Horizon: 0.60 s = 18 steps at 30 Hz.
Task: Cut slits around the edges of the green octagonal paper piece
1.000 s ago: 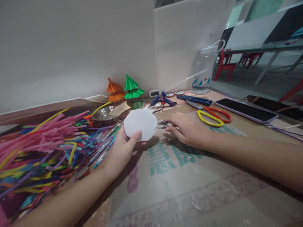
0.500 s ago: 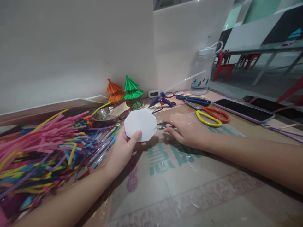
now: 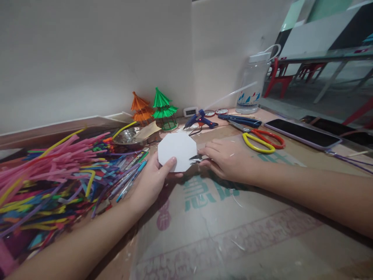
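My left hand (image 3: pixel 153 177) pinches a white octagonal piece of card (image 3: pixel 178 148) by its lower left, thumb on top and fingers beneath. From the right, my right hand (image 3: pixel 224 160) is closed around a small pair of snips (image 3: pixel 197 158), most of which the fingers hide. Two dark pointed blades, slightly parted, reach the card's lower right edge. Whether they have cut into it I cannot tell. Behind the card lies a blue glue gun (image 3: pixel 199 119) with a clear glue stick in its back and a red light on.
Coloured pipe cleaners (image 3: pixel 58 163) heap at the left, beside a metal bowl (image 3: pixel 124 137). Orange (image 3: pixel 141 107) and green (image 3: pixel 163 107) tiered models stand by the wall. Scissors (image 3: pixel 259 142), pliers (image 3: pixel 241 120), a phone (image 3: pixel 303 133) and a water bottle (image 3: pixel 252 83) lie or stand at the right.
The snips now lie nearer the card, their blades overlapping its right edge. The card faces me a little more squarely. The whole view has shifted slightly.
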Tool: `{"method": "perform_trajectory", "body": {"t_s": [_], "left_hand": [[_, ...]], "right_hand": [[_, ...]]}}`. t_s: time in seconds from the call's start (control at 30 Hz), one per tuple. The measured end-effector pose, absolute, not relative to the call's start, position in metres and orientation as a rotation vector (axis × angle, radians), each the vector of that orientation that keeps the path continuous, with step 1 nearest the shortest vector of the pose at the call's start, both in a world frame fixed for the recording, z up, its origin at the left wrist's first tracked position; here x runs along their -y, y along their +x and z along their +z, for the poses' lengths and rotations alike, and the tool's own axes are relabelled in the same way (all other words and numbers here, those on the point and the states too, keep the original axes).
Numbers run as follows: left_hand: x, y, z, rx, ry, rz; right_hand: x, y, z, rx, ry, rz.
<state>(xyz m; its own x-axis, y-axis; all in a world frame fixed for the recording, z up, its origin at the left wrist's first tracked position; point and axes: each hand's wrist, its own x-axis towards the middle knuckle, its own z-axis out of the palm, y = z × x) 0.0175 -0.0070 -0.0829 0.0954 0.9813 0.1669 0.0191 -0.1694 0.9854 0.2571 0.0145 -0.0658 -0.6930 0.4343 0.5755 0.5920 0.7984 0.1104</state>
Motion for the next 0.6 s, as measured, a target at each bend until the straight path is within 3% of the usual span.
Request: {"method": "perform_trajectory", "body": {"t_s": [0.17,0.6], "left_hand": [[0.0063,0.0158,-0.0838,-1.067,1.372,1.229],[0.0073,0.0143,-0.0829,-1.061,1.332,1.204]], "right_hand": [[-0.0157,0.2573,-0.0673,2.418,-0.866,-0.281],[-0.0148,0.2571,-0.0662,2.432,-0.780,-0.371]]}}
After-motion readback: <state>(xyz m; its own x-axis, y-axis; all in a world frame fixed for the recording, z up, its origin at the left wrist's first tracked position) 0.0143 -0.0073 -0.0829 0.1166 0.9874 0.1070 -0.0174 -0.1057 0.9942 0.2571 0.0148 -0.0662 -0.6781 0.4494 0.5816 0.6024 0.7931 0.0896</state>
